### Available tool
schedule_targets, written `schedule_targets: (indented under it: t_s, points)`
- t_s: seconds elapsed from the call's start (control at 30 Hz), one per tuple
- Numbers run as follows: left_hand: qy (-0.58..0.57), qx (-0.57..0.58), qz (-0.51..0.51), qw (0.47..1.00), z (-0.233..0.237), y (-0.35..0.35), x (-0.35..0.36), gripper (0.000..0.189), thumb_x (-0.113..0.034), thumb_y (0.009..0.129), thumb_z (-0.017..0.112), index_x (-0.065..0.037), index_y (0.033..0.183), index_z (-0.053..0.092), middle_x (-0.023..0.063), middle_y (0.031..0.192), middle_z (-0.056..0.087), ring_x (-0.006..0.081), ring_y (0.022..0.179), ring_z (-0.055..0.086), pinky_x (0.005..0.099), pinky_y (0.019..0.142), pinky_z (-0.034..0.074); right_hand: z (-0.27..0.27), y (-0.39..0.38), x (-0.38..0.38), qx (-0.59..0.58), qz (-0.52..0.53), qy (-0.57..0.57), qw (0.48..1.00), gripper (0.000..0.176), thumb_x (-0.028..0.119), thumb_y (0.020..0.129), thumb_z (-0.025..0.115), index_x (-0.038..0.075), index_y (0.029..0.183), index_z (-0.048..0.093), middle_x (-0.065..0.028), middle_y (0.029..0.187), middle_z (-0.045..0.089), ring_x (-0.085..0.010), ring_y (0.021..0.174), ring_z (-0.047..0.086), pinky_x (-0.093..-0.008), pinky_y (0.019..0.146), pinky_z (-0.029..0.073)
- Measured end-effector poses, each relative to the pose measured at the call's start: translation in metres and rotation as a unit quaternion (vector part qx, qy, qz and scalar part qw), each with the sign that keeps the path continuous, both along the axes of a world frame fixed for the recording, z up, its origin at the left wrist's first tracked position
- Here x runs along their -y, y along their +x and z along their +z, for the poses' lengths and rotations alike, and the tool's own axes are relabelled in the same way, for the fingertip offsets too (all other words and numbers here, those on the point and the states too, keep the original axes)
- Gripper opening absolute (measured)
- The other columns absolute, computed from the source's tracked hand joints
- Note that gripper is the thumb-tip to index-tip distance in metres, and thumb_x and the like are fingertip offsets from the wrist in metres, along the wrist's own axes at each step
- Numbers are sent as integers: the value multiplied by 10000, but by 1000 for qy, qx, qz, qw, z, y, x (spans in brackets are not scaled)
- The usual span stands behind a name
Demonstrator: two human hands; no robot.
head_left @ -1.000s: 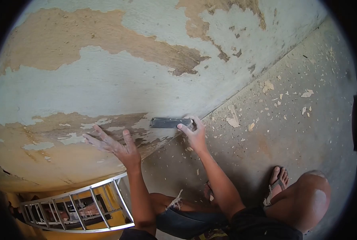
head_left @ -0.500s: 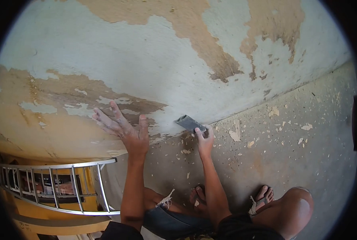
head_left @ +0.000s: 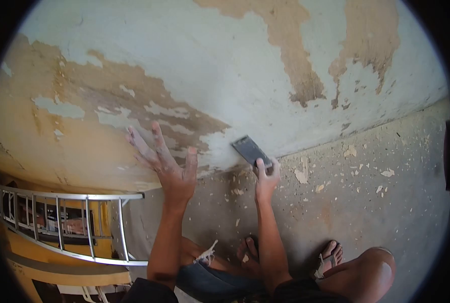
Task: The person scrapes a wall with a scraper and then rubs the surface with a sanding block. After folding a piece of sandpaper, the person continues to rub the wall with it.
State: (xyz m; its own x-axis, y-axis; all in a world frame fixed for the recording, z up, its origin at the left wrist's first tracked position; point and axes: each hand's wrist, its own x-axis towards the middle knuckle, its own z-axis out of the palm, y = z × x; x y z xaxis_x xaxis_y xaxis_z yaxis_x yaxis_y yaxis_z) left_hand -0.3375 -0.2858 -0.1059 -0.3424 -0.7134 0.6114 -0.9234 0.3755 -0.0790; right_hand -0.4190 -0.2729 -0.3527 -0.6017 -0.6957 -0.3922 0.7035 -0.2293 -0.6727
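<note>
My right hand (head_left: 268,178) grips a dark grey folded piece of sandpaper (head_left: 251,150), thumb on its near end. The sandpaper lies at the foot of the wall (head_left: 194,55), over pale paint beside a peeled brown patch (head_left: 159,113). To its left, my left hand (head_left: 172,169) is open with fingers spread and whitish dust on them. It holds nothing and overlaps the lower, yellowish part of the wall in this view.
Paint flakes (head_left: 301,175) are scattered over the grey concrete floor (head_left: 305,217). An aluminium ladder (head_left: 121,227) is at the lower left. My sandalled feet (head_left: 331,255) and bent knees are close below my hands.
The view has shifted, so the wall patches sit further right. The sandpaper has turned to show more of its flat face, still in my right hand. My left hand stays spread.
</note>
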Motion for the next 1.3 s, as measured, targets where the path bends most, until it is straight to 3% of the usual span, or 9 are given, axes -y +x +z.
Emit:
schedule_targets:
  t_s: [0.07, 0.27, 0.37, 0.47, 0.6, 0.83, 1.0, 1.13, 1.3]
  points:
    - [-27, 4, -49, 998, 2, -4, 2, 854, -390, 879, 630, -144, 1563, 183, 262, 1591, -38, 493, 1453, -44, 655, 1115, -9, 37, -14, -1, -20, 49, -69, 996, 292, 142, 914, 693, -28, 1102, 549, -93, 1003, 590, -157, 843, 603, -331, 742, 610]
    - [-24, 10, 22, 999, 7, -4, 10, 851, -413, 877, 630, -137, 1559, 201, 265, 1590, -37, 491, 1454, -55, 658, 1115, -10, -24, -6, -13, 43, 18, -9, 999, 290, 100, 899, 698, -33, 1108, 546, -85, 989, 606, -150, 862, 620, -288, 697, 590]
    - [-24, 7, 15, 1000, 10, -4, 4, 834, -414, 880, 625, -152, 1557, 215, 266, 1592, -40, 491, 1454, -54, 657, 1117, -8, 20, -3, -11, 99, 12, 20, 995, 285, 59, 882, 703, -35, 1105, 554, -76, 947, 626, -137, 839, 633, -271, 684, 567]
    - [-29, -5, -13, 999, 5, -3, 7, 829, -418, 881, 620, -152, 1556, 220, 269, 1593, -38, 489, 1455, -57, 654, 1118, -5, 49, -18, 7, -5, 71, -73, 995, 283, 66, 883, 703, -38, 1107, 564, -98, 981, 619, -142, 835, 629, -283, 727, 582]
    - [-45, 29, 42, 998, 8, -10, 6, 843, -389, 896, 620, -112, 1560, 180, 287, 1588, 24, 462, 1458, 15, 598, 1143, 25, -25, -12, -2, 70, 36, 6, 997, 287, 67, 885, 701, -30, 1121, 569, -96, 988, 613, -143, 859, 619, -283, 728, 586]
    - [-28, 13, 26, 999, 4, -8, 8, 847, -400, 891, 620, -114, 1559, 183, 294, 1585, 18, 454, 1460, 10, 590, 1150, 24, 35, -20, 9, 48, 24, -104, 993, 286, 48, 880, 703, -39, 1115, 564, -88, 981, 602, -145, 839, 614, -273, 702, 609]
    - [-40, 23, 20, 999, 4, -13, 15, 834, -404, 903, 602, -113, 1560, 177, 294, 1585, 11, 455, 1460, 12, 593, 1150, 24, -44, -19, -7, 35, 23, 25, 999, 260, 86, 906, 684, -31, 1100, 557, -97, 1021, 605, -149, 849, 618, -290, 699, 600]
    - [-6, 32, 20, 999, 0, -4, 5, 843, -408, 897, 607, -116, 1561, 177, 293, 1585, 12, 459, 1456, 31, 590, 1149, 38, 21, -22, -8, 58, 4, -34, 998, 262, 76, 902, 682, -30, 1101, 548, -95, 1019, 601, -150, 869, 611, -289, 707, 602]
    - [-31, 52, 38, 997, 1, -8, 10, 846, -426, 896, 602, -109, 1559, 183, 291, 1584, 14, 463, 1455, 38, 592, 1147, 57, -30, -25, 2, 88, 12, -70, 994, 305, 59, 890, 693, -19, 1137, 532, -111, 1038, 610, -165, 901, 629, -283, 713, 606]
